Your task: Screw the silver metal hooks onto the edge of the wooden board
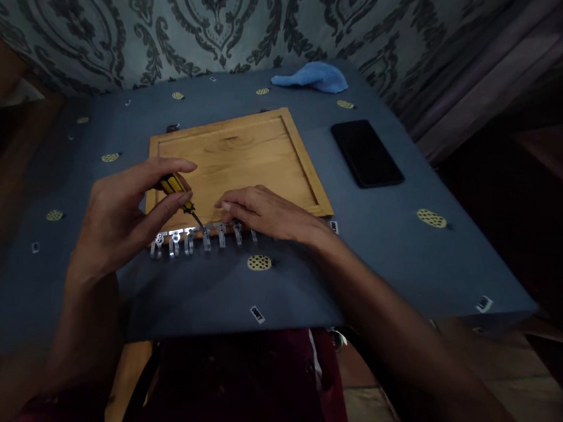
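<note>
My left hand (pixel 123 211) is closed around the yellow and black handle of a small screwdriver (pixel 176 190). The tool slants down to the right, its tip touching or very near a metal hook rail (pixel 207 237). That rail, with several silver hooks, lies along the near edge of a square wooden board (pixel 247 157) with a raised frame. Palm down, my right hand (pixel 274 213) bends its fingers over the rail's right part and the board's edge, covering some hooks. Whether a screw sits under the tip is too small to tell.
The board lies on a table with a dark blue patterned cloth (pixel 382 255). A black phone (pixel 367 153) rests to its right. At the back, a blue rag (pixel 315 77) lies near the patterned wall (pixel 206 15). The table's near edge is close to my lap.
</note>
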Available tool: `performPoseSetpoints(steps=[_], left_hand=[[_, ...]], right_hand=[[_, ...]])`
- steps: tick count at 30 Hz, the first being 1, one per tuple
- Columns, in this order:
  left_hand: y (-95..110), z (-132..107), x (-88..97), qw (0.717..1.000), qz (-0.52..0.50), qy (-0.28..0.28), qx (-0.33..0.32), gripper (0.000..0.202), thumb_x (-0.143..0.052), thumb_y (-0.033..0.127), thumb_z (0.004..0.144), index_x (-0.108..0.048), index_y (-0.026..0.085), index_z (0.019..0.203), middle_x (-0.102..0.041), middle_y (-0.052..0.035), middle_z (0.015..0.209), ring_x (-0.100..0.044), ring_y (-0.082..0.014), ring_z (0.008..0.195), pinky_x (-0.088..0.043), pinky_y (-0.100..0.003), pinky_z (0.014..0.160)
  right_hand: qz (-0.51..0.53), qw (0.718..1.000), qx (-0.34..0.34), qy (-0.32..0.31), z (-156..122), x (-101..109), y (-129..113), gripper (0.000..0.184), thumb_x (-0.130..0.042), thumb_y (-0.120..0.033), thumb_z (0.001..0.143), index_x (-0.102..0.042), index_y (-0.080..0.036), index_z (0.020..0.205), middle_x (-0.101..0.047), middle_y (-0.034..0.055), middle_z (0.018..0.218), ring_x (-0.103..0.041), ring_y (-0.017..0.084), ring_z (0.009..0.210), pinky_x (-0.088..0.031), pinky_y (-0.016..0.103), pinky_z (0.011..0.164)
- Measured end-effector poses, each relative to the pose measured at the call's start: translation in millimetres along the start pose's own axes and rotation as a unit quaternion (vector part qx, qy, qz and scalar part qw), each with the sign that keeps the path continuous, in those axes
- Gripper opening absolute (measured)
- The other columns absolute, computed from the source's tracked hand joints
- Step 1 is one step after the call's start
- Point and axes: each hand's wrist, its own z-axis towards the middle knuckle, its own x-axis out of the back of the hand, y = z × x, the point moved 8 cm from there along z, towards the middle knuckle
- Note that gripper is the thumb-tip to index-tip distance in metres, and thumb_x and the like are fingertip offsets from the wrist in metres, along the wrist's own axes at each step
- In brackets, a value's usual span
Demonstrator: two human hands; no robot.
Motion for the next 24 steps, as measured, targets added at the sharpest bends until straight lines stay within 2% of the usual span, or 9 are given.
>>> performPoseSetpoints(steps=[13, 24], left_hand=[[4.0, 1.4, -0.8, 0.999, 0.022, 0.013, -0.019, 0.025, -0.066, 0.029, 0.093, -0.069, 0.026, 0.118, -0.075, 0.0007, 0.106, -0.069, -0.0133, 0.08, -0.057, -0.025, 0.078], [5.0, -2.3, -4.9, 0.999, 0.031, 0.012, -0.032, 0.028, -0.063, 0.031, 0.095, -0.066, 0.023, 0.122, -0.074, -0.0028, 0.109, -0.071, -0.0143, 0.087, -0.056, -0.026, 0.083]], right_hand=[[0.004, 1.0, -0.007, 0.001, -1.0, 0.6, 0.1, 0.027, -0.042, -0.025, 0.104, -0.067, -0.014, 0.101, -0.075, 0.0089, 0.098, -0.066, 0.016, 0.088, -0.045, 0.028, 0.078], [-0.007, 1.0, 0.003, -0.001, 1.6, -0.1, -0.8, 0.026, -0.044, -0.02, 0.101, -0.068, -0.012, 0.105, -0.075, 0.0092, 0.099, -0.067, 0.016, 0.088, -0.046, 0.027, 0.078]])
